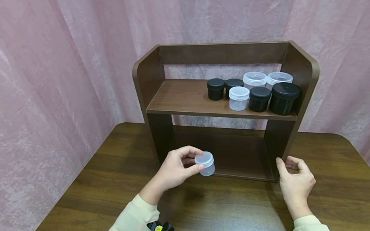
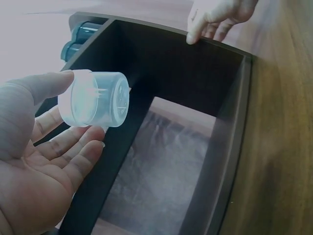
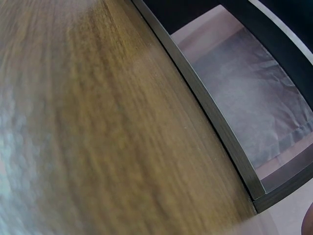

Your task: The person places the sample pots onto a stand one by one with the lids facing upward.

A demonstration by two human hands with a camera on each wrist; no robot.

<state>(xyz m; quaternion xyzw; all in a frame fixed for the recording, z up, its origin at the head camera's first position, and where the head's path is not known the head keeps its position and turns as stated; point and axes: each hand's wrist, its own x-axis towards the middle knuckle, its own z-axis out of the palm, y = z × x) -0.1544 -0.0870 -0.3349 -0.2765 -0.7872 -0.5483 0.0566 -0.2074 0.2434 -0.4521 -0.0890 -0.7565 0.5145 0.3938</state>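
Observation:
In the head view my left hand (image 1: 176,167) pinches a small translucent plastic jar (image 1: 208,169) with a whitish lid between thumb and fingers. It is raised in front of the lower compartment of a brown wooden shelf (image 1: 185,111). The left wrist view shows the same jar (image 2: 105,100) tipped on its side, thumb on its lid end, and nothing visible inside. My right hand (image 1: 296,183) grips the front edge of the shelf's right side panel (image 1: 283,148), thumb on the edge and fingers curled along the outer side. Only a sliver of that hand (image 3: 308,223) enters the right wrist view.
On the upper board (image 1: 181,94) several jars crowd toward the right: black ones (image 1: 284,99), a small translucent one (image 1: 238,99) and larger clear ones (image 1: 254,79) behind. The shelf stands on a wooden table (image 1: 219,219), with a pink curtain (image 1: 70,51) behind.

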